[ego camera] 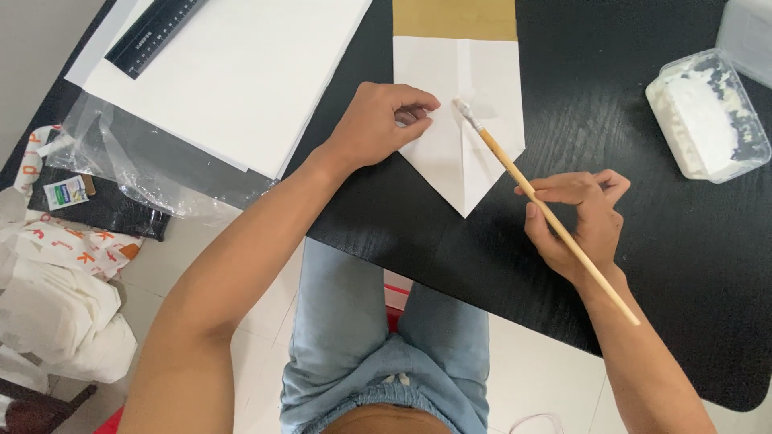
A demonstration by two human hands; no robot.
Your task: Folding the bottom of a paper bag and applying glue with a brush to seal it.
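Observation:
A folded white paper [474, 137] with a pointed lower end lies on the black table [643, 241]; a tan strip [454, 18] shows at its top. My left hand [378, 124] presses on the paper's left edge, fingers curled. My right hand [581, 217] grips a long wooden brush [547, 210], whose white bristle tip touches the paper near its middle fold.
A clear plastic tub of white paste [708, 112] stands at the right, another container [748, 32] behind it. White sheets [241, 72] and a black ruler [153, 32] lie at the upper left over clear plastic wrap [137, 169]. Bags [56, 273] sit on the floor at left.

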